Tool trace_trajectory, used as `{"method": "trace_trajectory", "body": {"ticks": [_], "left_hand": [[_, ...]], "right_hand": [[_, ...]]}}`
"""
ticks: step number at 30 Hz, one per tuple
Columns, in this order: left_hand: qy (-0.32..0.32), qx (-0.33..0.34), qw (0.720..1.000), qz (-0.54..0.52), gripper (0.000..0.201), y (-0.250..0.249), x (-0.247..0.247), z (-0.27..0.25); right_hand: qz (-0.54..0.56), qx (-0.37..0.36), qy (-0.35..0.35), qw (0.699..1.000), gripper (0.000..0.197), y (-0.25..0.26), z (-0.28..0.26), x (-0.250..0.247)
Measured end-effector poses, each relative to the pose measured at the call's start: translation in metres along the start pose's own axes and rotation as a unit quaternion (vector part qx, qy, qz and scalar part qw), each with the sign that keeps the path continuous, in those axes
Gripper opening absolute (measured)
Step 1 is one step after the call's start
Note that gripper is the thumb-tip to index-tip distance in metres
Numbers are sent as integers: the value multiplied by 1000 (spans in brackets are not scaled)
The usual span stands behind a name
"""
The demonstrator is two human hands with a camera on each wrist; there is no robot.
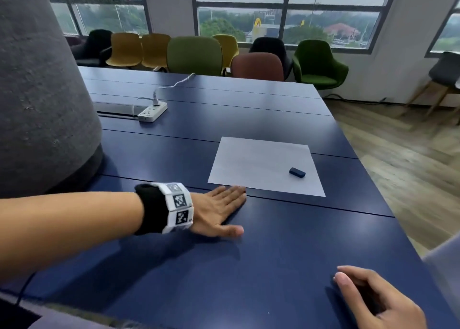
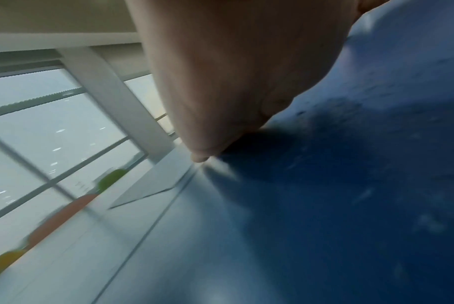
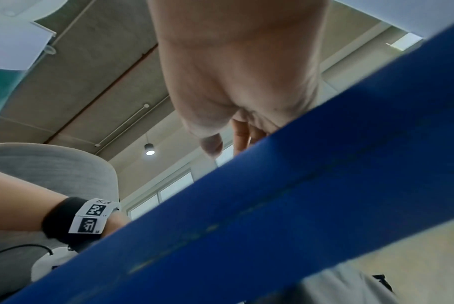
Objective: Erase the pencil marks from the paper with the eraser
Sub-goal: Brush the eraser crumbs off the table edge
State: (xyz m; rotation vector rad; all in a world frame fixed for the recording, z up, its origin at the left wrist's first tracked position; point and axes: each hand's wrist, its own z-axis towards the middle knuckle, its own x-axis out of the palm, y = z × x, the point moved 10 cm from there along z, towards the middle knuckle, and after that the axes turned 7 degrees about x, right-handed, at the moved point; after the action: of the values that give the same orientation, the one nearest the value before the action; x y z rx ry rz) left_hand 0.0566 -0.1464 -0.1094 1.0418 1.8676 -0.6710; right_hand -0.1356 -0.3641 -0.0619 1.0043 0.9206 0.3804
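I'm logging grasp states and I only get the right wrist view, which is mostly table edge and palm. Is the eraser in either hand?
Observer: No. The eraser lies on the paper, near its right side, with neither hand touching it.
Operator: Where is the left hand then?
Observer: The left hand lies flat on the blue table, fingers straight, its fingertips just short of the paper's near left corner.
Operator: And the right hand?
Observer: The right hand is at the near right edge of the table, fingers loosely curled and holding nothing.
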Motion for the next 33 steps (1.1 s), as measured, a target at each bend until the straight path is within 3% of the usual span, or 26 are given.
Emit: {"method": "trace_trajectory", "body": {"ticks": [5, 7, 9, 11, 14, 17, 18, 20, 23, 25, 28, 31, 33], "left_hand": [[-9, 153, 988, 19, 97, -67, 2, -5], [-26, 118, 993, -13, 94, -50, -12, -4], [-26, 34, 999, -18, 91, -21, -21, 2], [-3, 12, 1000, 7, 93, -20, -16, 8], [11, 108, 994, 30, 114, -78, -1, 10], [1, 167, 986, -11, 103, -119, -1, -6], [-15, 141, 989, -51, 97, -113, -4, -14], [-46, 23, 992, -118, 93, -73, 3, -39], [-65, -186, 966, -165, 118, 5, 43, -96], [-50, -285, 939, -188, 138, 34, 70, -129], [-41, -315, 926, -202, 143, 31, 80, -135], [-41, -263, 943, -201, 136, 0, 69, -107], [-26, -206, 958, -196, 118, -32, 61, -82]], "right_hand": [[35, 8, -29, 999, 17, -11, -6, -2], [61, 9, -36, 997, 5, -10, -6, -4], [87, 5, -51, 995, 9, -11, -6, -7], [93, -1, -63, 994, 10, -15, -6, -9], [85, -9, -65, 994, 2, -15, -6, -9], [82, -9, -64, 995, 8, -14, -6, -10], [85, -10, -64, 994, 7, -13, -7, -10], [92, -4, -56, 994, 7, -15, -8, -8], [110, 5, -55, 992, 13, -14, -9, -6], [110, 11, -55, 992, 13, -9, -10, -6], [112, 18, -45, 993, 13, -4, -10, -4], [105, 12, -45, 993, 8, -4, -11, -3], [98, 4, -49, 994, 7, -7, -11, -2]]}}
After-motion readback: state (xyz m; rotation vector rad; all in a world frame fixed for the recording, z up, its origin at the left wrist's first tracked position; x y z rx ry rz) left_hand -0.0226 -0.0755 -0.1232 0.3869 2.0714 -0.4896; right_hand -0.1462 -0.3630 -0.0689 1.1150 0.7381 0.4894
